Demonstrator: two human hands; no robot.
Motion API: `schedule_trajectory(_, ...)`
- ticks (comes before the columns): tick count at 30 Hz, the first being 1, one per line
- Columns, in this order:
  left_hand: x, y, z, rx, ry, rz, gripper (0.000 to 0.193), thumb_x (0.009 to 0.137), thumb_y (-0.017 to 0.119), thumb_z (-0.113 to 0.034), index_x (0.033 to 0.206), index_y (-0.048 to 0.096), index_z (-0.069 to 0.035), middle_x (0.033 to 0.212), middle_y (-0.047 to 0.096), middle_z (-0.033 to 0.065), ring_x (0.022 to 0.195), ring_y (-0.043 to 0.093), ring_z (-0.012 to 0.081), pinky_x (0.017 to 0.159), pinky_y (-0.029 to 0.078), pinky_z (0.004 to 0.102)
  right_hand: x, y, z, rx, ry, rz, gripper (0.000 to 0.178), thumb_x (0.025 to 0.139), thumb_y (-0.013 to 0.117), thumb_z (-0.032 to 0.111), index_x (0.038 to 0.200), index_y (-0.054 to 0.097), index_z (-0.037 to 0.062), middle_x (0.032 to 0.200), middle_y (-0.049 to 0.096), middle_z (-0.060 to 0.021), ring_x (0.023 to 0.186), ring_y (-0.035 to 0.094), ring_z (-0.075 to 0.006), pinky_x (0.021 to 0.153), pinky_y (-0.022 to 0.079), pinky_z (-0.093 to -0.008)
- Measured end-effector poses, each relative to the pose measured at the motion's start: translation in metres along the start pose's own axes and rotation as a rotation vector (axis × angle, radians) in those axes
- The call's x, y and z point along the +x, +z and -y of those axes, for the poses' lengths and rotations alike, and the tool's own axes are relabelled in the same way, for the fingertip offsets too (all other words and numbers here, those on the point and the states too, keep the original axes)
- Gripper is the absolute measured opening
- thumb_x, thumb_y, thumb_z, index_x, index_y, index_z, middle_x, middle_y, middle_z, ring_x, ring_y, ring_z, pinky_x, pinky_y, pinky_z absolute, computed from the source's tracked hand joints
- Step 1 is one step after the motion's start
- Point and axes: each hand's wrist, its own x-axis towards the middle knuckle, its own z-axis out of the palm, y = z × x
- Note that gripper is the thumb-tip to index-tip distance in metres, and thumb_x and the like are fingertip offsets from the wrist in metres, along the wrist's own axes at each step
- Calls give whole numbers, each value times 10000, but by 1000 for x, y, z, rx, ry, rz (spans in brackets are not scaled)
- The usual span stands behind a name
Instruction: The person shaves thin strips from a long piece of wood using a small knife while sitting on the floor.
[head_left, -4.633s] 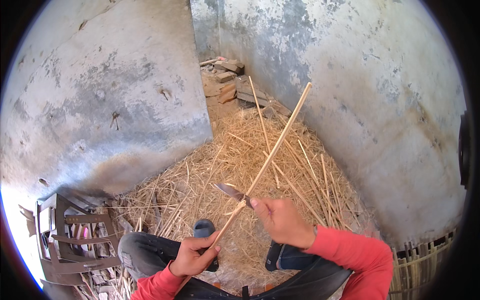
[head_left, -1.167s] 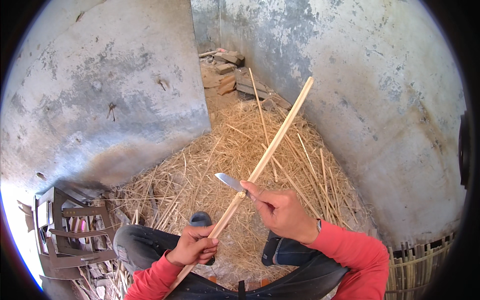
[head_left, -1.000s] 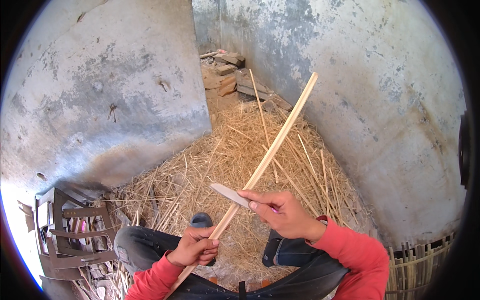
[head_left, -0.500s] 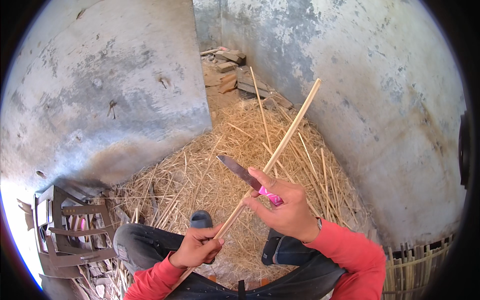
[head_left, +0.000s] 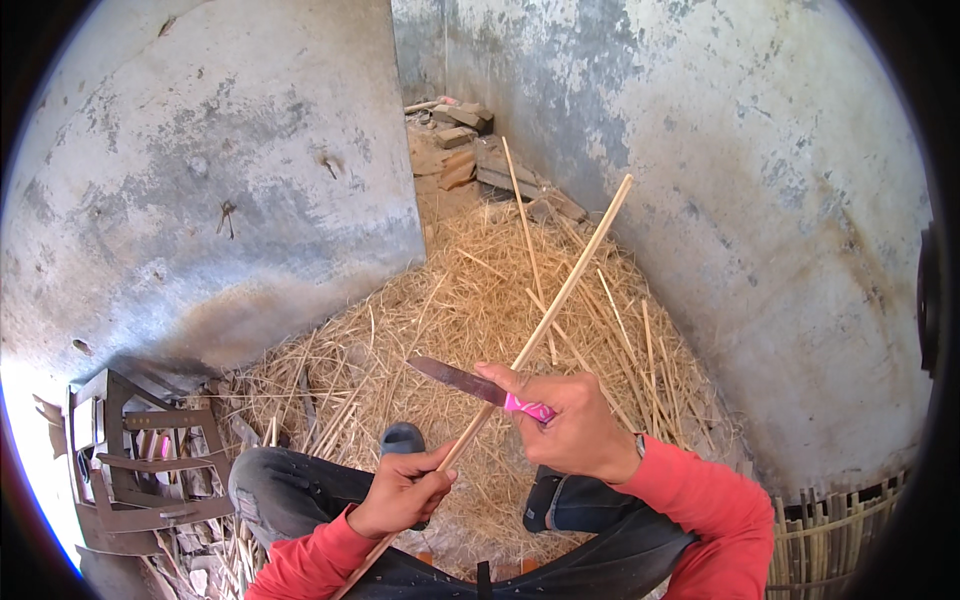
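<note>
A long pale strip, apparently bamboo (head_left: 578,270), slants from my lap up toward the upper right. My left hand (head_left: 405,492) is closed round its lower part. In my right hand (head_left: 575,420) is a knife (head_left: 465,380) with a pink patterned handle and a dark, stained blade. The blade lies across the strip and points left, with my right thumb along its back near the handle. Beneath the strip, the right fingertips are mostly hidden. My folded legs in dark trousers are below both hands.
Straw-like shavings (head_left: 470,270) cover the floor, with loose strips (head_left: 650,370) at the right. Bricks (head_left: 460,125) lie at the back. Walls (head_left: 760,250) stand on both sides. A dark wooden frame (head_left: 150,460) is at left, a slatted bamboo piece (head_left: 825,545) lower right.
My right hand and the knife have slid down along the strip toward my left hand. The blade now lies flatter, and the strip's far end sits slightly lower.
</note>
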Motion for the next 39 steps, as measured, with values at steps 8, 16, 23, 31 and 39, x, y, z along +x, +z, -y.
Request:
schedule_trajectory(8,16,-56,-12,53,176,-345,247,1008,557,-37,1232,661,-20,621,477,-38,430,432,56,356,315,233,-25,25,6,86,-122,200,495,788,654,-33,1271,727,49,697,683,-132,516,597,-183,548,512,-323)
schedule_trajectory(16,-7,-34,-4,-271,-75,55,486,1034,551,-5,1506,528,-119,677,407,-15,497,350,67,412,286,237,34,-43,-46,-122,-38,-353,423,947,690,118,1364,666,56,785,697,-62,609,568,-98,574,477,-290)
schedule_trajectory(23,-12,-27,-2,-305,-172,276,511,1060,530,-23,1558,455,-109,675,365,-37,536,309,62,445,261,245,52,-92,-76,-232,95,-616,347,1006,628,89,1348,687,96,728,562,36,626,416,-46,541,365,-242)
schedule_trajectory(31,-9,-26,-2,-284,-170,221,511,1053,514,-11,1552,458,-103,675,325,-38,516,295,63,432,248,247,32,-48,-64,-103,125,-317,361,1001,617,57,1356,674,87,728,615,-5,611,446,-33,533,375,-242)
schedule_trajectory(39,-5,-22,-10,-313,-169,178,519,1043,499,-2,1550,460,-107,679,324,-26,496,307,64,413,242,242,6,3,-25,-68,66,-63,399,982,612,30,1376,659,69,724,678,-69,585,469,-26,529,405,-239)
